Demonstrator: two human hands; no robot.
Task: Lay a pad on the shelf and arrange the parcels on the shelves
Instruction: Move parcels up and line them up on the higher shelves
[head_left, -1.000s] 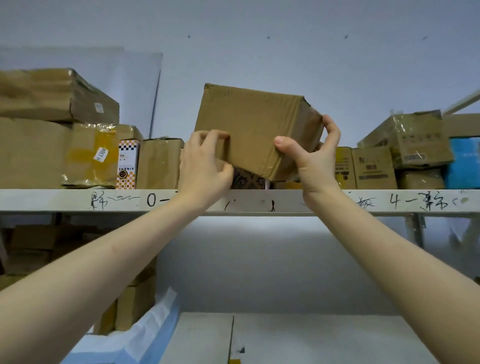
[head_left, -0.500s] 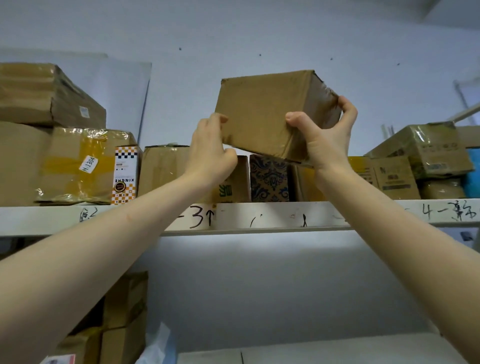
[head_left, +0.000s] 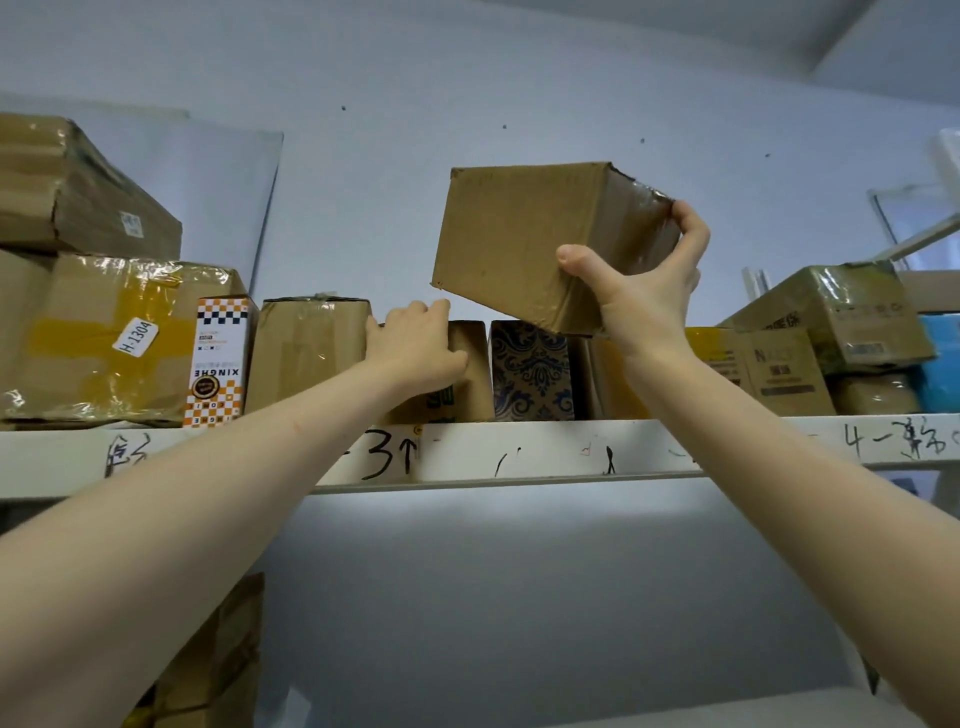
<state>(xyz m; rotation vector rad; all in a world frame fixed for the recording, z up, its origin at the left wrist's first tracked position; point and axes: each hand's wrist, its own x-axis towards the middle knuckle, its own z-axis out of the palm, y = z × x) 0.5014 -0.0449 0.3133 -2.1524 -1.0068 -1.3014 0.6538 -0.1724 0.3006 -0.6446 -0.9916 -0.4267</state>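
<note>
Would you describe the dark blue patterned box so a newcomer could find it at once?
Start at the white shelf with handwriting on its front edge and follow the row of parcels to right of the scrawled 3. Below the tilted cardboard box gripped by the right hand stands the patterned box. It alone carries a dark blue ornamental print; its neighbours are brown cardboard.

A white shelf (head_left: 519, 452) ran across the room, its front edge scrawled with black marker figures. Behind and above it rose a pale bluish wall (head_left: 519, 67), flecked with a few small dark specks. Above the shelf's left end a pale flat panel (head_left: 223, 197) stood against that wall. High above its right end a lighter ceiling (head_left: 893, 36) cut in at a slant. Under the shelf the wall was grey with shadow, with a soft bright band just below the edge.
</note>
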